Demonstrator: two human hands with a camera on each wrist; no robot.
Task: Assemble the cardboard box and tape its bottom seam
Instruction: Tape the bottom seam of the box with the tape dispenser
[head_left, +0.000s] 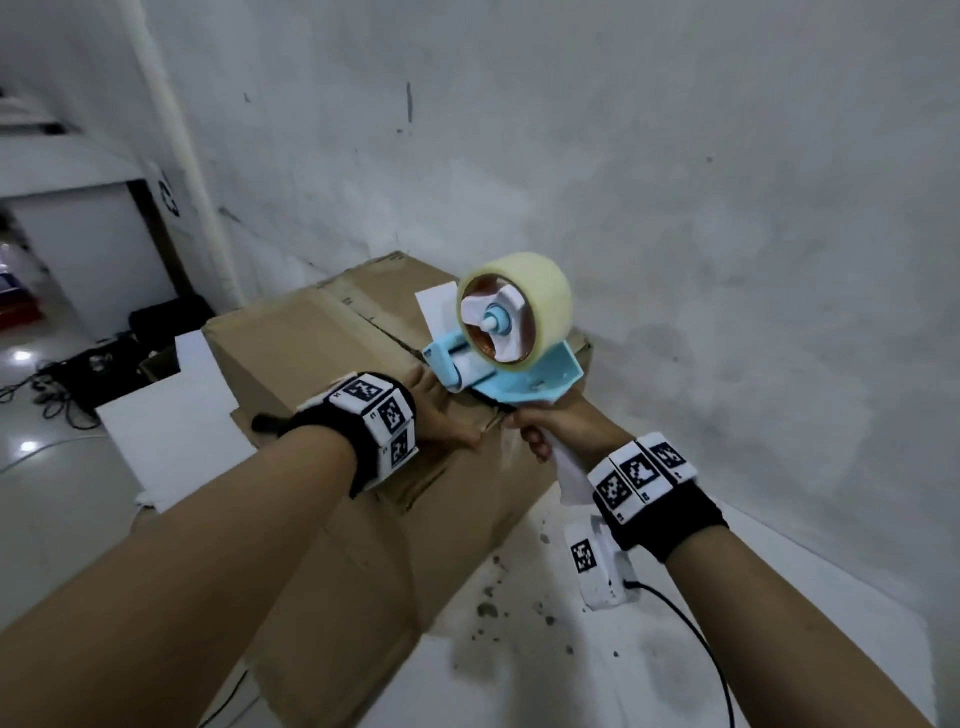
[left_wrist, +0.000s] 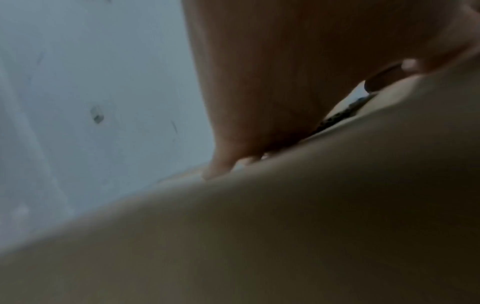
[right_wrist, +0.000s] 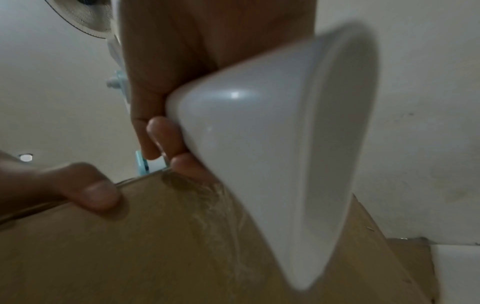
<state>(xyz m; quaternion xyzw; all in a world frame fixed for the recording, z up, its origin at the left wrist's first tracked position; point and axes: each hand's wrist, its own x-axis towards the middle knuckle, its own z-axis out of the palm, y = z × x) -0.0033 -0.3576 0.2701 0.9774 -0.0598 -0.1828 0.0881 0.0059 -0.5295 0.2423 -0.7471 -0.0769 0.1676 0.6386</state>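
A brown cardboard box (head_left: 311, 353) stands with its flaps folded shut, and the seam (head_left: 384, 332) runs away from me across the top. My left hand (head_left: 441, 410) lies flat on the top by the near edge, beside the seam; its thumb (right_wrist: 96, 195) presses the box's front edge. My right hand (head_left: 550, 431) grips the white handle (right_wrist: 272, 144) of a light-blue tape dispenser (head_left: 514, 374) carrying a clear tape roll (head_left: 524, 306). The dispenser's head sits at the near end of the seam. A wrinkled strip of clear tape (right_wrist: 221, 205) sticks to the box's front face below it.
A stained white wall (head_left: 675, 156) rises close behind and right of the box. White boards (head_left: 171, 426) lie on the floor to the left, with a black bag (head_left: 166, 322) and cables (head_left: 52, 384) beyond. A white speckled surface (head_left: 519, 597) lies under the box's right side.
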